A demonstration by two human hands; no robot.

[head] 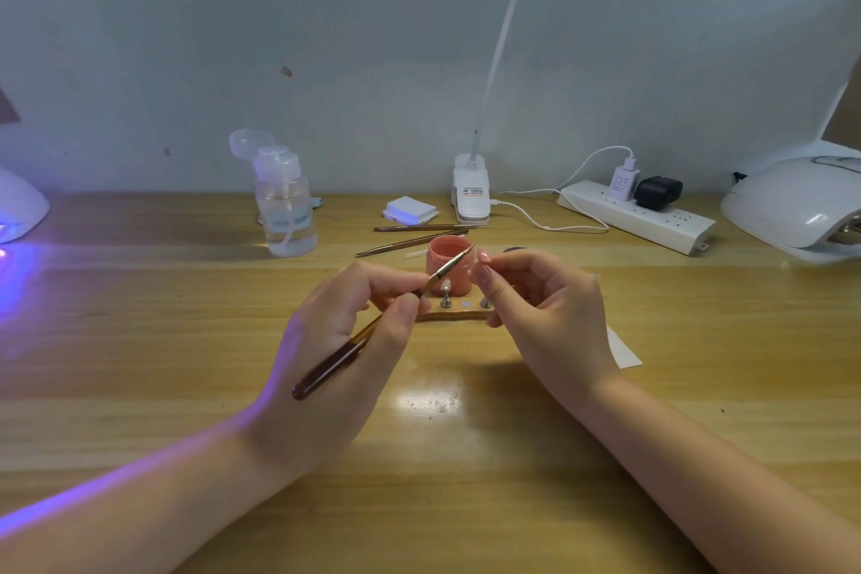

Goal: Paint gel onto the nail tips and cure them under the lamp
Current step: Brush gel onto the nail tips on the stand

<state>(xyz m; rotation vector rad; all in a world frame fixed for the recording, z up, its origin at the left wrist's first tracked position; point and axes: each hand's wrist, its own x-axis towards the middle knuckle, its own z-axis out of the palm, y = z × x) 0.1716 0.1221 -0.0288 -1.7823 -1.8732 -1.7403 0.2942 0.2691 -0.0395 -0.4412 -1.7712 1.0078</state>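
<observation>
- Head view looked down on a wooden desk [140, 340] with both bare hands raised over its centre.
- Left hand [345, 340] gripped a brown-handled gel brush [372, 326] pen-style, fingers curled round the shaft; the bristle end pointed up and right, in front of the pink gel jar [449, 263].
- Right hand [545, 317] pinched a pink nail tip [484, 256] between thumb and forefinger, held just right of the brush end; whether brush and tip touched could not be told.
- Gel jar stood open on the desk just behind the hands.
- Wooden nail-tip stand [459, 312] lay between the hands, in front of the jar; one pale nail tip [446, 285] sat upright on a metal peg, other pegs beside it.
- Two spare brushes [414, 235] lay behind the jar.
- Clear pump bottle [286, 210] stood left of centre, cap flipped up.
- Curing lamp [21, 207] at far left edge glowed violet; a second white curing lamp [801, 205] sat at far right.
- White power strip [638, 217] with two plugs lay near the back wall, beside a clip-lamp base [470, 191].
</observation>
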